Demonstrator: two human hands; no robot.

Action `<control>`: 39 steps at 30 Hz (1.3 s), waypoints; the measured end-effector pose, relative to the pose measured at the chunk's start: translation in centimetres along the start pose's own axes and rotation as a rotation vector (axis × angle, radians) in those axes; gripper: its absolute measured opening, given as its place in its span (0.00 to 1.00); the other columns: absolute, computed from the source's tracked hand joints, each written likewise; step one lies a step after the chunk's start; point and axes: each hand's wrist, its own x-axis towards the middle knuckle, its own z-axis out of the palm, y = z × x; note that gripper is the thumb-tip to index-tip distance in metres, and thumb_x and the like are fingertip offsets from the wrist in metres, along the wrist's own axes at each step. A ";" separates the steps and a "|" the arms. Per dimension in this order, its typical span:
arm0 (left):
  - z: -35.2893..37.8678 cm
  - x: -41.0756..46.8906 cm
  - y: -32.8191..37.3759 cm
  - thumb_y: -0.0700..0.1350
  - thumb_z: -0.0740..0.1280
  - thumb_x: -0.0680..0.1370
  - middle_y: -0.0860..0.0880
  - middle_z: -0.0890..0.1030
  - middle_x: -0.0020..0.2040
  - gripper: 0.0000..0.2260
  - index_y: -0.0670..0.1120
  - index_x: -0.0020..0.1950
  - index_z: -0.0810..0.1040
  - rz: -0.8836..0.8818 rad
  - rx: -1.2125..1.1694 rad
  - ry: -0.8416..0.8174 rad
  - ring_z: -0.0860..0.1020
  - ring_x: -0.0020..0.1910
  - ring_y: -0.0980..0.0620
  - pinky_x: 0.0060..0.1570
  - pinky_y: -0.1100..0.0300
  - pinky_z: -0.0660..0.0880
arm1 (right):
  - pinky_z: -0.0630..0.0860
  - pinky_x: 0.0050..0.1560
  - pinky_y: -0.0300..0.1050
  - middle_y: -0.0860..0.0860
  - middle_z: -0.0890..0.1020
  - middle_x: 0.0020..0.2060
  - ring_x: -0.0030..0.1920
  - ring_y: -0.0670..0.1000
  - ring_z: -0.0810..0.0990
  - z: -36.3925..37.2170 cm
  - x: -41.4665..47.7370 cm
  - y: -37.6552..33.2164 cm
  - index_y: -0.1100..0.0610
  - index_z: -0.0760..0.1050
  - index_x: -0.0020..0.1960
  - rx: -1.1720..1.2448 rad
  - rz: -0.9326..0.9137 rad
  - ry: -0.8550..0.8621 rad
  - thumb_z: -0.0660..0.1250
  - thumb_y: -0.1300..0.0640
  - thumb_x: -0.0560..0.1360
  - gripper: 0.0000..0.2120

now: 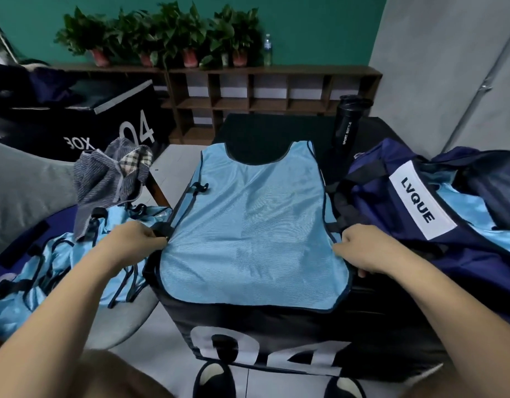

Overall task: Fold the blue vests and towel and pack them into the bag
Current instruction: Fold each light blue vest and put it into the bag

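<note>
A light blue mesh vest (253,225) lies spread flat on top of a black box marked 04 (265,334). My left hand (133,242) pinches the vest's left edge at its black side strap. My right hand (363,248) grips the right edge at the same height. A heap of more blue vests (61,268) lies to the left on a grey chair. A striped grey towel (110,179) is bunched above that heap. The navy bag (437,219) with a white LVQUE label sits open on the right, with blue fabric showing inside it.
A black sport bottle (345,127) stands behind the vest beside the bag. A second black box (84,122) sits at the back left. Wooden shelves (271,93) with potted plants line the green wall. Black shoes (213,380) show on the floor below.
</note>
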 end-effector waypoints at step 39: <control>5.9 6.4 6.8 0.76 0.50 0.79 0.41 0.68 0.77 0.41 0.43 0.75 0.69 0.203 0.328 0.100 0.65 0.78 0.42 0.73 0.41 0.68 | 0.48 0.85 0.55 0.63 0.47 0.85 0.86 0.59 0.47 4.9 5.6 -3.1 0.66 0.45 0.85 -0.331 0.002 0.187 0.41 0.31 0.84 0.45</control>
